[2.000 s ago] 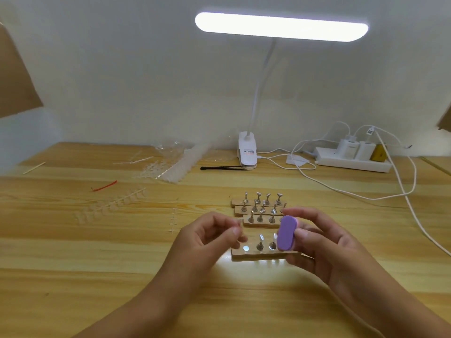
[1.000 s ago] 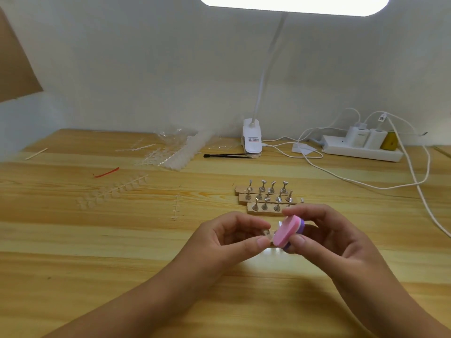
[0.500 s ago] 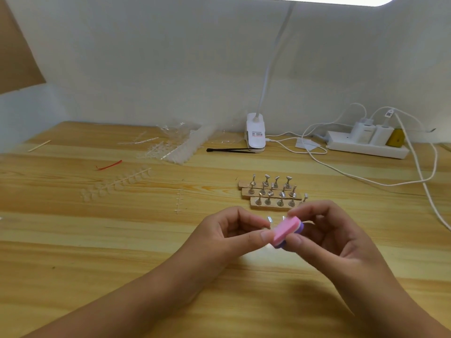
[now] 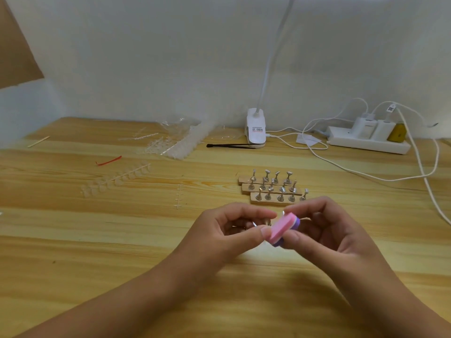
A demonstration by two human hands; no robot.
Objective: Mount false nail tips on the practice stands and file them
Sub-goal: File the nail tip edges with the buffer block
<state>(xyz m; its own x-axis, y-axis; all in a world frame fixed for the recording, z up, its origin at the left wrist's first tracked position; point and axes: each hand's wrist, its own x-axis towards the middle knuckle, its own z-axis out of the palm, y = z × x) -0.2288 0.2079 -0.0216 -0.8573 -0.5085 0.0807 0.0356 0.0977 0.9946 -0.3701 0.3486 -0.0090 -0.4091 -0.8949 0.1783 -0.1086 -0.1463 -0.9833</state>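
1. I am watching both hands working low in the middle of the view, just above the desk point(image 4: 73, 240).
2. The right hand point(image 4: 334, 230) is gripping a small buffer block point(image 4: 284, 226) with the thumb underneath and the forefinger curling over the top. The block's pink face is tilting up toward the left, and a purple layer is showing along its lower edge.
3. The left hand point(image 4: 224, 232) is curling inward, and its thumb tip is touching the pink face of the block. I cannot tell whether its thumb and forefinger are pinching a nail tip, since anything between them is too small and blurred.
4. Small metal glints are showing in the gap behind the two hands, but I cannot make out what they belong to.
5. Three wooden strips carrying upright metal stands point(image 4: 269, 190) are sitting side by side on the desk just beyond the hands, apart from them.
6. A strip of clear nail tips point(image 4: 117, 179) is lying flat well to the left. A heap of clear tips point(image 4: 178, 145) is lying farther back, near the wall.
7. A white lamp clamp point(image 4: 255, 130) is standing at the back of the desk, and black tweezers point(image 4: 231, 145) are lying just beside it on its left.
8. A white power strip point(image 4: 368, 142) is sitting at the back right, with white cables point(image 4: 366, 177) trailing across the desk from it.
9. Far left, a red tie point(image 4: 108, 162) and a thin wooden stick point(image 4: 38, 141) are lying on the desk — well apart from everything else.
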